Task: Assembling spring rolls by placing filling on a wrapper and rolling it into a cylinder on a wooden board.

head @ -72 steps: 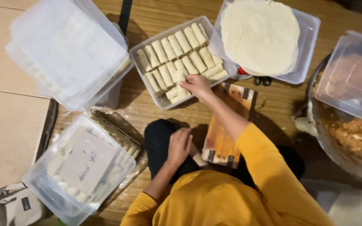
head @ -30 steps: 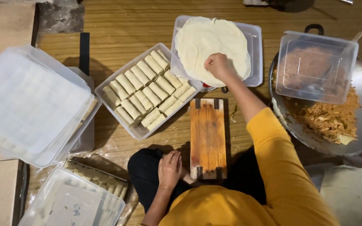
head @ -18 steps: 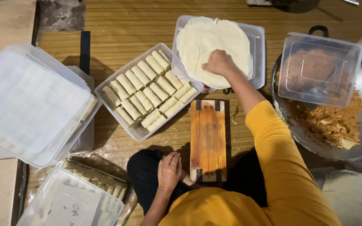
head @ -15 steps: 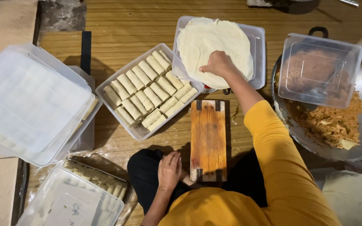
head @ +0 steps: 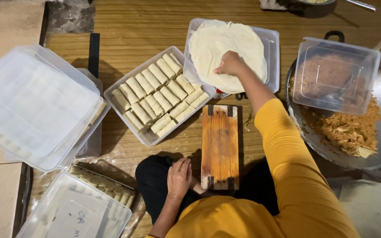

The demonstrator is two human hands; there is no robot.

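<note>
Right hand point(head: 230, 64) reaching forward, fingers curled down and pinching at the near-left part of the top wrapper on a stack of thin, pale round wrappers point(head: 239, 44); whether one sheet is actually nipped cannot be told. Stack lying in a clear rectangular tub point(head: 273, 53) at the far side of the wooden floor point(head: 133, 22), just beyond the wooden rolling board point(head: 220, 145). Left hand point(head: 179, 176) resting loosely closed on a dark-clad knee, beside the board's near end, holding nothing.

Wrappers likely very light, limp and easily torn, probably clinging to one another; best taken at the free edge and peeled slowly, not grabbed mid-sheet.

Left of the stack, a clear tray of finished pale rolls point(head: 155, 99), packed in slanted rows. Further left, a large lidded translucent box point(head: 36, 103) with rolls dimly visible inside. Near left corner, another clear lidded box point(head: 73, 211) bearing a white rectangular label with handwriting. At the right, a wide metal pan of shredded orange-brown filling point(head: 353, 130), with an upturned clear square container point(head: 334, 72) sitting over its far part.
</note>
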